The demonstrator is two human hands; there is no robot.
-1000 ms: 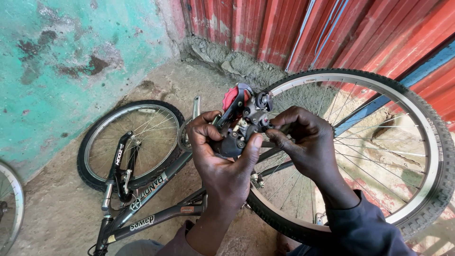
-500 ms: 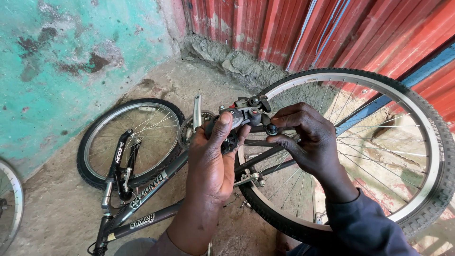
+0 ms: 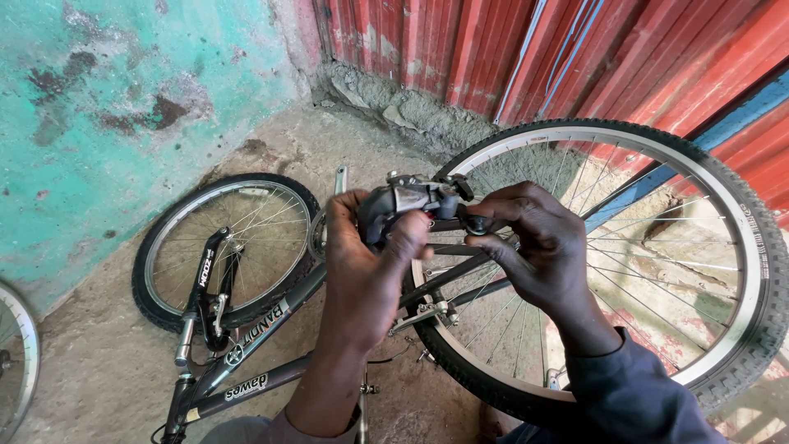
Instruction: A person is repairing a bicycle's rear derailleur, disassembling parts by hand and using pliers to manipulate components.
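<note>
A black and silver rear derailleur (image 3: 411,200) is held up in front of me, above an upturned dark bicycle frame (image 3: 255,345). My left hand (image 3: 366,271) wraps around its left side, thumb and fingers clamped on the black body. From the right, my right hand (image 3: 534,247) pinches the derailleur's end between fingertips. Behind both hands stands the bike's rear wheel (image 3: 740,247) with a knobby tyre and silver rim. The smaller front wheel (image 3: 164,238) and its suspension fork (image 3: 201,304) lie to the left on the ground.
A peeling turquoise wall (image 3: 99,107) rises on the left and red corrugated sheeting (image 3: 509,49) at the back. The ground is rough concrete (image 3: 90,362). Part of another wheel (image 3: 16,353) shows at the left edge. A blue bar (image 3: 707,140) crosses behind the rear wheel.
The red part seen on top of the derailleur a second ago no longer shows. My left hand has turned and risen to cover more of the derailleur's left side.
</note>
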